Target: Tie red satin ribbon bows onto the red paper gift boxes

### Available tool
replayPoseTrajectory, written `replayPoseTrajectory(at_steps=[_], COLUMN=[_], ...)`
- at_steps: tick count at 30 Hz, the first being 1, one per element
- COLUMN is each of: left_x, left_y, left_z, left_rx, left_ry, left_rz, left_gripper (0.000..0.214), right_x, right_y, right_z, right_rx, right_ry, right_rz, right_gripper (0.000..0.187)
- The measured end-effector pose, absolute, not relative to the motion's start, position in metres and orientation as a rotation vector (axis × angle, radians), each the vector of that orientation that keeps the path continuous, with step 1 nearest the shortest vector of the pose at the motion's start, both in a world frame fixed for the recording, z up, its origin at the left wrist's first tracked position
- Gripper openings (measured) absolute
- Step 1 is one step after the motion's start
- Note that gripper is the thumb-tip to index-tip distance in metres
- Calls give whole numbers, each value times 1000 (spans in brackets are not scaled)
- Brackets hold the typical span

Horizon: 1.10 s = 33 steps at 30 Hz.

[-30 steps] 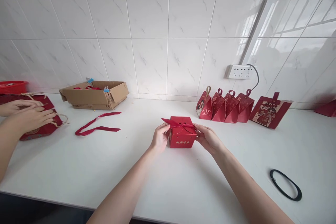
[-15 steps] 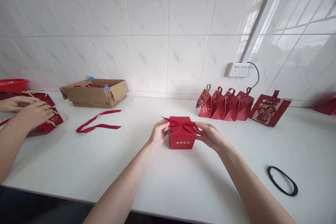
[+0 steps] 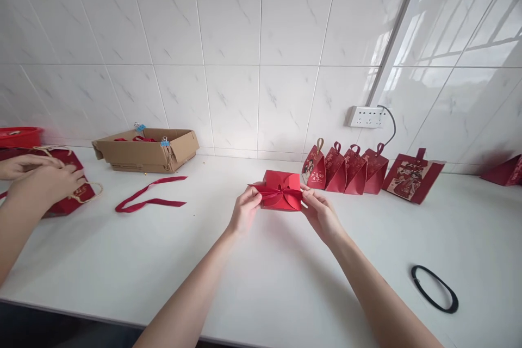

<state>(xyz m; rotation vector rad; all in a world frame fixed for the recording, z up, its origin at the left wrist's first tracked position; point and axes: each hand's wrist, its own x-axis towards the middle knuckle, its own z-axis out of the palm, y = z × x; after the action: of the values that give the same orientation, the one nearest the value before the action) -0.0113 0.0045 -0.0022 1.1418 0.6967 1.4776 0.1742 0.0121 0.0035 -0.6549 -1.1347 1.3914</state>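
Note:
A small red gift box point(image 3: 283, 205) is tipped so that its top, with curved interlocking flaps, faces me. Across that top runs a red ribbon point(image 3: 281, 193), tied in the middle. My left hand point(image 3: 243, 210) pinches the ribbon at the box's left side, and a pointed ribbon end sticks out past the thumb. On the opposite side, my right hand point(image 3: 324, 217) has thumb and fingers closed on the ribbon by the box's edge. The fingers behind the box are partly hidden.
Left, another person's hands point(image 3: 44, 179) work on a red bag point(image 3: 67, 204) with cord handles. A loose ribbon point(image 3: 150, 206), a cardboard box point(image 3: 141, 159), several red gift boxes point(image 3: 336, 174), a bigger one point(image 3: 414, 179), a black band point(image 3: 434, 289) and a wall socket point(image 3: 368, 116) surround me.
The gift box has tipped: its lettered front no longer shows and its top faces me. Both hands have stayed at its sides, now pinching the ribbon. The view has shifted slightly.

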Motion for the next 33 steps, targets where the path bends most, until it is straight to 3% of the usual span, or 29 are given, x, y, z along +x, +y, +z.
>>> replayPoseTrajectory(at_steps=[5, 12, 19, 27, 33], left_x=[-14, -11, -9, -13, -16], left_y=[4, 0, -2, 1, -1], left_z=[-3, 1, 2, 1, 5], left_rx=[1156, 1374, 1396, 1466, 1441], left_ry=[835, 1064, 1072, 1050, 1049], left_rz=[1482, 1644, 1623, 1568, 1566], left_gripper=[27, 19, 22, 18, 18], right_x=[175, 176, 169, 171, 171], right_y=[13, 7, -3, -2, -3], right_z=[1, 7, 12, 11, 16], right_rx=[-687, -748, -844, -975, -953], right_ry=[-1213, -1322, -1459, -1669, -1638], right_rz=[1381, 1300, 1346, 1040, 1027], right_gripper=[35, 31, 28, 21, 15])
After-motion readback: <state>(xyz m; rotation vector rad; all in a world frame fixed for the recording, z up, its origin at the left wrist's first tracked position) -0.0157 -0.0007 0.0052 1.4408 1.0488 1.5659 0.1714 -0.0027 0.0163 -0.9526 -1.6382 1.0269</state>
